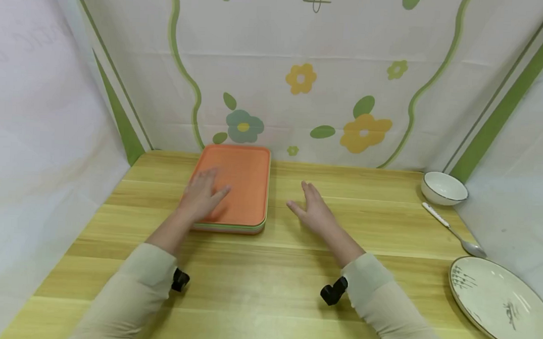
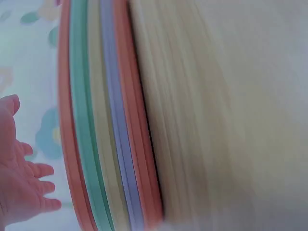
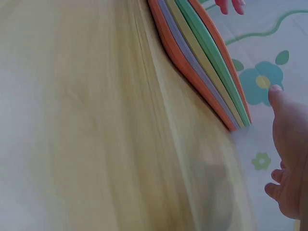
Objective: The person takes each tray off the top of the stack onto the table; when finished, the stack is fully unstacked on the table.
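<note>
A stack of shallow rectangular trays [image 1: 243, 186] lies on the wooden table, orange on top. From the side, the left wrist view shows the layers: orange, a green tray [image 2: 83, 120], a yellowish one, a purple one and a red-orange tray [image 2: 137, 159] at the bottom. My left hand [image 1: 201, 197] is over the left part of the top tray, its fingers spread and slightly blurred. To the right of the stack, my right hand [image 1: 315, 213] is held above the table with thumb and fingers extended, gripping nothing.
Along the table's right side are a white bowl [image 1: 444, 189], a spoon [image 1: 455, 233] with a white handle, and a large oval plate [image 1: 497, 306] nearest me. A flowered cloth [image 1: 257, 78] hangs behind the table, with white cloth at both sides.
</note>
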Motion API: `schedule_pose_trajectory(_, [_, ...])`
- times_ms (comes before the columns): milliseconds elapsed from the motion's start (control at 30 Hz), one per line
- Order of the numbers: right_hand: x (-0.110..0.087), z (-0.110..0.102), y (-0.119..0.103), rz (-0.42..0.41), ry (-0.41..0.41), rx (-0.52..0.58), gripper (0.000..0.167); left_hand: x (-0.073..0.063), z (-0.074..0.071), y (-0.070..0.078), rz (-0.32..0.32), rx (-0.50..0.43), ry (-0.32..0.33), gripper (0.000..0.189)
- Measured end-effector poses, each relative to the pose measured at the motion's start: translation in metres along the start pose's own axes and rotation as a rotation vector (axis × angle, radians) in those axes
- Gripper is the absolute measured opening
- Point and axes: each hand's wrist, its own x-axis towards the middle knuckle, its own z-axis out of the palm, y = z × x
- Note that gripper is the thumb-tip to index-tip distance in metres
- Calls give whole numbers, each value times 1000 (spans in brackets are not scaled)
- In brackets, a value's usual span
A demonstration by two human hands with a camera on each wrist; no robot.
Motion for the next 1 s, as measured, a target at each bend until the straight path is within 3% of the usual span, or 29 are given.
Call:
schedule_pose_trajectory(133, [-6,16,-7,-41,-11,130,86,-21,-16,-23,-18,-194,40,68])
schedule_pose_trajectory(233, [-9,27,-11,-61,-11,186,86,-36,-22,-39,-82,-314,49,72])
schedule_pose_trajectory(367, [-12,41,-18,-68,-16,264,88,-51,-23,-54,-197,-441,24,77])
schedule_pose_trajectory(467, [-14,51,-23,-69,-40,314,91,-59,-19,-62,-245,-530,-2,80])
schedule_pose_trajectory(733, [-17,73,-32,-105,-72,396,96,-66,-3,-68,-336,-753,35,72])
schedule_pose_trajectory(1000, [-16,80,-36,-122,-36,360,94,-69,3,-68,-399,-790,113,59])
